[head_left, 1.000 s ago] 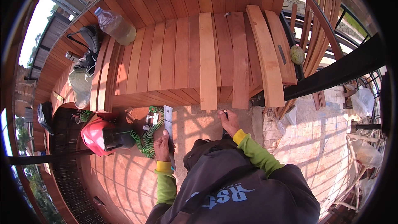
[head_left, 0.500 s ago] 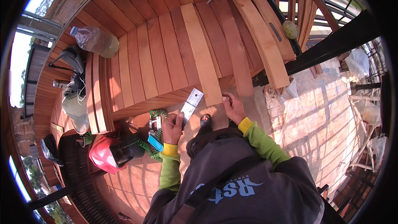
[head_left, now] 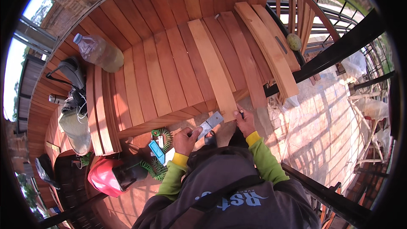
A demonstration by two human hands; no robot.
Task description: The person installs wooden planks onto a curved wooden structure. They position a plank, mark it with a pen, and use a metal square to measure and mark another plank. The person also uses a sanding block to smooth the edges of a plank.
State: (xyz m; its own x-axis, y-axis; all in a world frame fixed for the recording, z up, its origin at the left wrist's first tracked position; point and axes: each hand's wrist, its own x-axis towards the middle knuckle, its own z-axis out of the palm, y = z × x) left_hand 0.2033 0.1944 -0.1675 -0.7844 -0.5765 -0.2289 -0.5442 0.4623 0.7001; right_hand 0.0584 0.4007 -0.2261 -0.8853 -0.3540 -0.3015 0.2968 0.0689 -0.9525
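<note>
My left hand (head_left: pixel 185 141) is closed, thumb on top, around one end of a flat silver metal plate (head_left: pixel 212 121) with small holes. The plate slants up to the right, its far end close to the near end of a light wooden plank (head_left: pixel 210 68). That plank lies over the slatted bench seat (head_left: pixel 165 74) and sticks out past its front edge. At the plank's end corner, my right hand (head_left: pixel 246 125) is closed with a short dark pencil-like stick (head_left: pixel 241 113) between its fingers.
More loose planks (head_left: pixel 267 51) lie on the bench to the right, near a yellowish fruit (head_left: pixel 294 42). On the left stand a plastic jug (head_left: pixel 99 54) and stacked boards (head_left: pixel 101 110). Below are a green coiled hose (head_left: pixel 157 171), a blue object (head_left: pixel 156 150) and a red-and-black item (head_left: pixel 105 174).
The metal plate and my left hand have moved right, closer to the plank's end. My right hand has turned, and the dark stick now shows. The view has shifted slightly.
</note>
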